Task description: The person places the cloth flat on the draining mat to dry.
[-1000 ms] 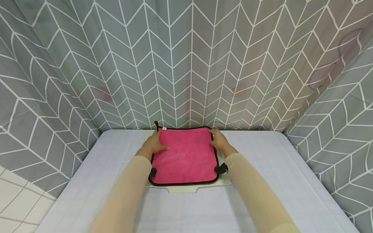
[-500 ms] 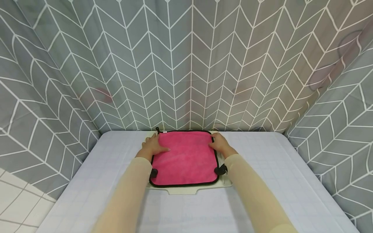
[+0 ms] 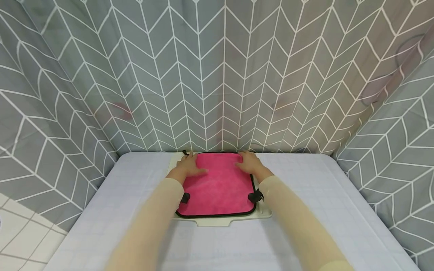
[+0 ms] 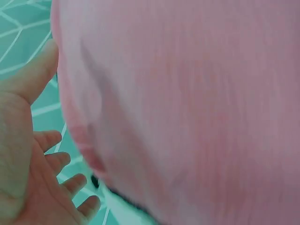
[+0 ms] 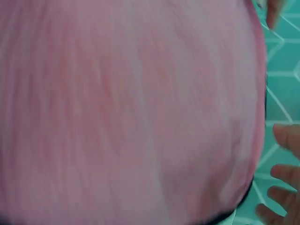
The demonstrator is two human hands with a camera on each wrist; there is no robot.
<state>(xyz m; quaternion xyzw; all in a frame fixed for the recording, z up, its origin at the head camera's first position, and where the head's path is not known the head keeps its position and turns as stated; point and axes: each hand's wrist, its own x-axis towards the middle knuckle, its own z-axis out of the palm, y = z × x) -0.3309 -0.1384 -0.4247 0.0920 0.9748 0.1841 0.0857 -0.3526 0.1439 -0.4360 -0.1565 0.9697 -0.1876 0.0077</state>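
Note:
A pink cloth (image 3: 218,184) with black edging lies spread over a cream board (image 3: 213,223). At its far left corner, my left hand (image 3: 188,166) rests with fingers spread and thumb extended over the pink surface. My right hand (image 3: 251,163) is at the far right corner, fingers reaching to the back edge. The left wrist view has loosely bent, separated fingers beside the cloth's rim; in the right wrist view the fingers (image 5: 281,197) also stand apart. Part of the black trim is hidden under both hands.
The board sits at the back of a table with a white cover (image 3: 305,210). A grey curtain (image 3: 223,75) with white zigzag lines hangs right behind and on both sides. Small black wrist pieces (image 3: 255,196) overlap the cloth. White floor tiles show at lower left.
The cloth's far edge has come down slightly. My left hand has slid right, further over the cloth, and my right hand has shifted a little left and toward the back edge.

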